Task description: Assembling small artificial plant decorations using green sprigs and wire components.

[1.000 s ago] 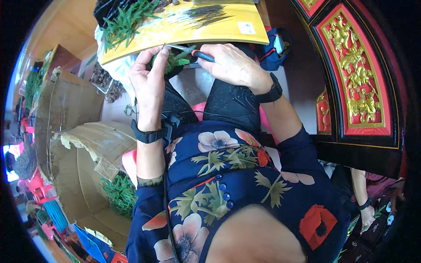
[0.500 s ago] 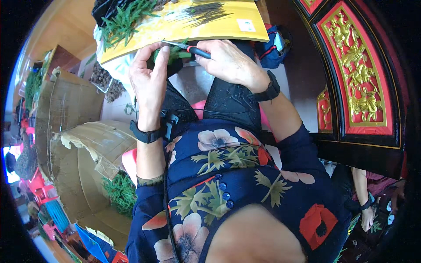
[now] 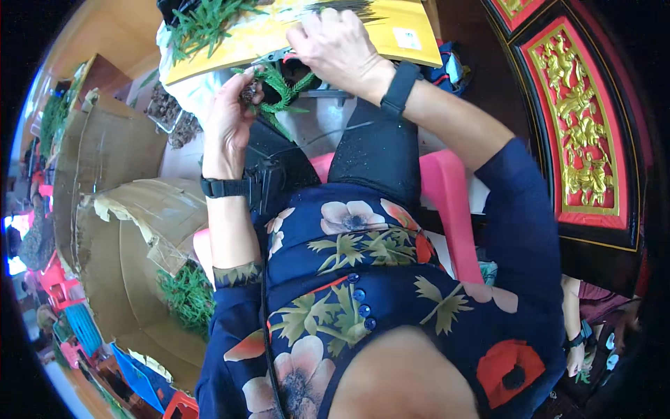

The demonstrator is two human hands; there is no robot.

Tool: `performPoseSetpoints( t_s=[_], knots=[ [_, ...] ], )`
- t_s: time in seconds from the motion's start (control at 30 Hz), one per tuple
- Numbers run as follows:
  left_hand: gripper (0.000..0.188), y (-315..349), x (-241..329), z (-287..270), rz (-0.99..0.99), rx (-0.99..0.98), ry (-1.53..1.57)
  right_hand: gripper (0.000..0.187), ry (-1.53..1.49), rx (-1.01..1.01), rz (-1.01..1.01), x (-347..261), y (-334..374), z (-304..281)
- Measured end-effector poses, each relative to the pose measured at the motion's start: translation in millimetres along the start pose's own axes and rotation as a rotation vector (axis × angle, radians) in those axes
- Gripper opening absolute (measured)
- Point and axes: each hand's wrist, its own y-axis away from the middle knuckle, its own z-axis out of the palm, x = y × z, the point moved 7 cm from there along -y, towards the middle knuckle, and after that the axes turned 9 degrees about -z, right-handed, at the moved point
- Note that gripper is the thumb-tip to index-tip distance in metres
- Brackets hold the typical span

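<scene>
My left hand [image 3: 230, 115] is closed around a green artificial fir sprig [image 3: 283, 94], just below the near edge of the yellow board [image 3: 258, 45]. By its fingertips sits what looks like a small brown pine cone [image 3: 249, 92]. Pliers [image 3: 279, 55] with red and black handles are gripped in my right hand [image 3: 333, 45], their jaws pointing left above the sprig. That hand reaches over the board, its fingers beside a heap of thin dark wires [image 3: 359, 8] and partly covering it. More green sprigs [image 3: 209, 24] are piled on the board's left.
A torn cardboard box [image 3: 139, 279] at the left holds green sprigs [image 3: 185, 297]. A tray of brown pine cones [image 3: 178, 129] stands beyond it. At the right rises a carved red and gold panel [image 3: 576, 126]. Another person's hand [image 3: 575, 359] works at the lower right.
My right hand has moved away from the sprig, forward over the board to the wires, carrying the pliers. My left hand keeps the sprig, now turned and more in sight.
</scene>
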Motion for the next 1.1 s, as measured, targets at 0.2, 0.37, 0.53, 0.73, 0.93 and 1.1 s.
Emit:
performPoseSetpoints(
  t_s=[0.2, 0.37, 0.53, 0.73, 0.93, 1.1],
  knots=[
    [0.021, -14, -11, -15, 0.065, -0.016, 0.023, 0.021, -0.028, 0.016, -0.037, -1, -21, -7],
    [0.015, -4, 3, -9, 0.205, 0.096, 0.058, 0.023, -0.260, -0.097, 0.136, 15, -8, -4],
    [0.011, 5, 13, 3, 0.317, 0.068, -0.009, 0.027, -0.973, -0.460, 0.409, 14, 16, 21],
    [0.011, 18, 21, 19, 0.364, 0.046, -0.130, 0.025, -1.180, -0.465, 0.432, 8, 32, 34],
    [0.019, -6, 14, 4, 0.301, -0.049, -0.172, 0.025, -1.076, -0.468, 0.594, 10, 39, 17],
    [0.015, 12, 19, 21, 0.325, -0.007, -0.317, 0.026, -1.383, -0.422, 0.574, 5, 53, 38]
  ],
)
